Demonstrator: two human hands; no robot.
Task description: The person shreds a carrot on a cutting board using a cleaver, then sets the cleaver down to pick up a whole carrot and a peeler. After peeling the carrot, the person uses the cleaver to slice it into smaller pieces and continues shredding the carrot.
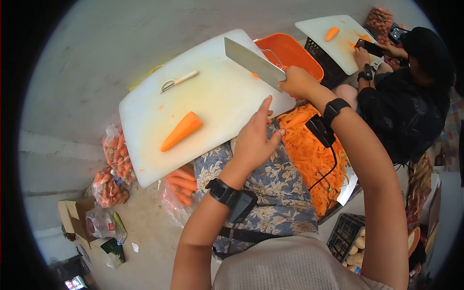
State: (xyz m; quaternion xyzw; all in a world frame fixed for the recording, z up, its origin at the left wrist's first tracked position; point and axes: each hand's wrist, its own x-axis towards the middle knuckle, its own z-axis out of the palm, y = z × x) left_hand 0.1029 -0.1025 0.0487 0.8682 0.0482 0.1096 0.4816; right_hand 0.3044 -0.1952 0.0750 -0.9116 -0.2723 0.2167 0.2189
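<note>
My right hand grips the handle of a large cleaver, whose broad blade is over the right part of the white cutting board. Beside the board's near edge is my left hand, its thumb and fingers apart and nothing held. A peeled carrot lies on the left part of the board, its thick end pointing up and right. Above it rests a peeler with a pale handle. Small orange scraps dot the board.
An orange bucket stands behind the board. Carrot strips fill a container at my right. Bagged carrots lie at the left. A co-worker sits at another board. A black crate is at lower right.
</note>
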